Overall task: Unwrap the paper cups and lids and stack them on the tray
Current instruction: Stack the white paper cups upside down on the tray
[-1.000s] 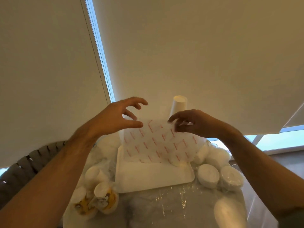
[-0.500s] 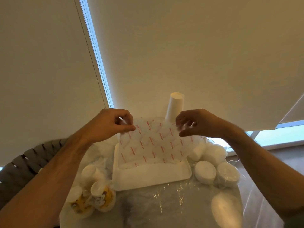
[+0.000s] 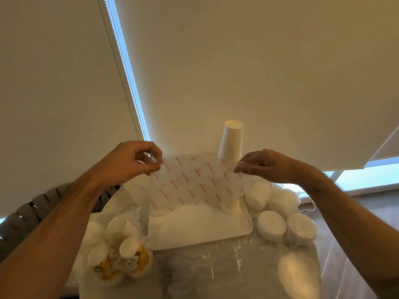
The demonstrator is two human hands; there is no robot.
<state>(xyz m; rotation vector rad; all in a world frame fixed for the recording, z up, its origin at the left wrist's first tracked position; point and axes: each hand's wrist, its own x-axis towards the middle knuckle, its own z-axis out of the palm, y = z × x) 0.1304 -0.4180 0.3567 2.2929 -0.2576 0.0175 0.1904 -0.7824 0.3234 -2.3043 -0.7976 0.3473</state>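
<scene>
left hand (image 3: pixel 127 161): raised, fingers curled, thumb and forefinger pinching
right hand (image 3: pixel 266 167): raised, fingertips pinching
arms: both outstretched

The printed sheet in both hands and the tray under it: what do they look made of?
Printed sheet: probably thin translucent paper or film; shapes behind show through its red lettering. Tray: looks like white moulded plastic, smooth and matte, with a raised rounded rim.

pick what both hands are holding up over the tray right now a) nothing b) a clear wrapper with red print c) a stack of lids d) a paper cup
b: the left hand and right hand each pinch a top corner of the clear wrapper with red print, stretched between them above the tray.
</scene>
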